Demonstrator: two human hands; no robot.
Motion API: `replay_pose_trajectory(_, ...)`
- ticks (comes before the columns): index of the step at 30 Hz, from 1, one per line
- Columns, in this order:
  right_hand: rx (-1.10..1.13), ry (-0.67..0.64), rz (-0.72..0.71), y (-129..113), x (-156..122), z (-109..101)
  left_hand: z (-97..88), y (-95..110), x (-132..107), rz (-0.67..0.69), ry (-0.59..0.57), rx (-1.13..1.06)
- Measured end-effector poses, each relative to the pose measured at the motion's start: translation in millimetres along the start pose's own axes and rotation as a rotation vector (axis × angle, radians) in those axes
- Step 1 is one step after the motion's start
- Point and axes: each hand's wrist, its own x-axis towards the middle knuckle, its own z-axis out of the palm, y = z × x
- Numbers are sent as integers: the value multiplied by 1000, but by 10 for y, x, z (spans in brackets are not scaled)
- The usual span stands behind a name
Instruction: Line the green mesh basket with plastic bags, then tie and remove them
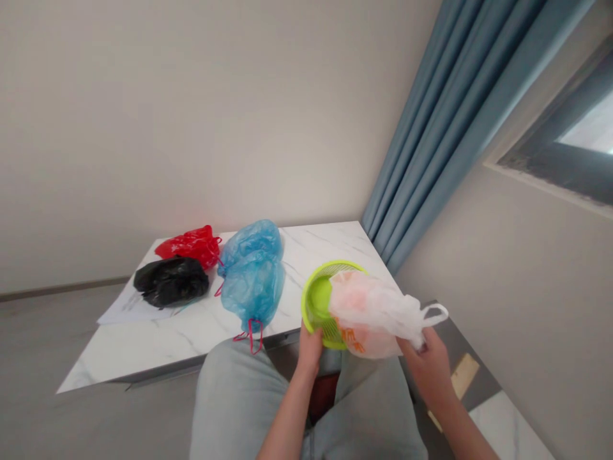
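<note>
My left hand (311,345) grips the near rim of a lime-green plastic basket (317,300), tilted at the table's front edge above my lap. In my right hand (428,358) is the gathered neck of a white plastic bag (378,306), with one handle loop sticking out past my fingers. The bag lies across the right side of the basket and hides part of it. Orange print and something pinkish show through its thin plastic; the contents cannot be made out.
Two blue plastic bags (253,287) with red ties rest on the white marbled table (316,239). Left of them are a red bag (191,246) and a black bag (172,281), the latter over white paper (124,308). A blue curtain (431,128) hangs at right.
</note>
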Motion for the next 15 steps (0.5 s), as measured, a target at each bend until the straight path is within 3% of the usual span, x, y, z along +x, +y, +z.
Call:
replay_pose_trajectory(3,-51,-38,-96,-75,-20,112,-66,-138,-220,72,-27,-5)
replay_pose_trajectory(7,-79,-78,-204,-11,-49,398,-129,-129,-453,183,-37,67)
replay_pose_trajectory(11,-173,-203,-188,181,-112,695,-174,-15,-625,231,-125,105)
replay_pose_trajectory(15,-241,-306,-158,318,-155,866,-186,65,-784,266,-233,131)
